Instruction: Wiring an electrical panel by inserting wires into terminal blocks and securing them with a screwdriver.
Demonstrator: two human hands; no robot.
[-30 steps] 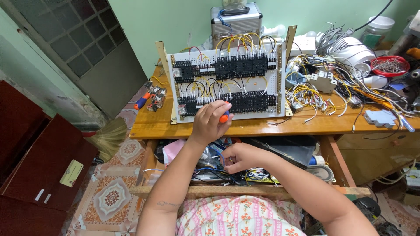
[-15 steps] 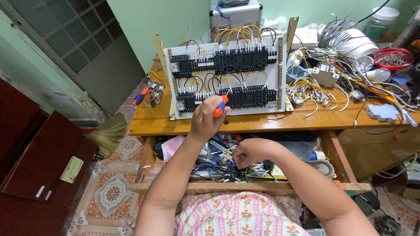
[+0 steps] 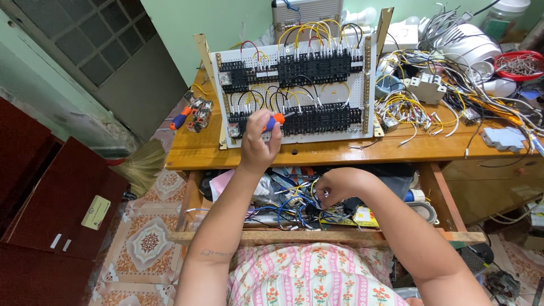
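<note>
My left hand (image 3: 259,141) is raised in front of a white wiring panel (image 3: 294,85) that leans upright on the wooden table (image 3: 340,152). It grips an orange and blue screwdriver (image 3: 275,120) whose tip points at the lower row of black terminal blocks. My right hand (image 3: 335,187) is lower down, in the open drawer (image 3: 294,198) below the table top, with its fingers closed among a tangle of coloured wires. What the fingers pinch there is too small to make out.
A heap of loose yellow and white wires (image 3: 413,107), a white relay (image 3: 428,88) and a red bowl of metal parts (image 3: 518,63) crowd the table's right side. A second screwdriver (image 3: 182,118) lies at the left edge. A dark red cabinet (image 3: 51,215) stands left, beside a broom (image 3: 141,164).
My left hand has lifted the screwdriver from the table's front edge up to the panel's lower terminal row. My right hand has stayed in the drawer, shifting slightly among the wires.
</note>
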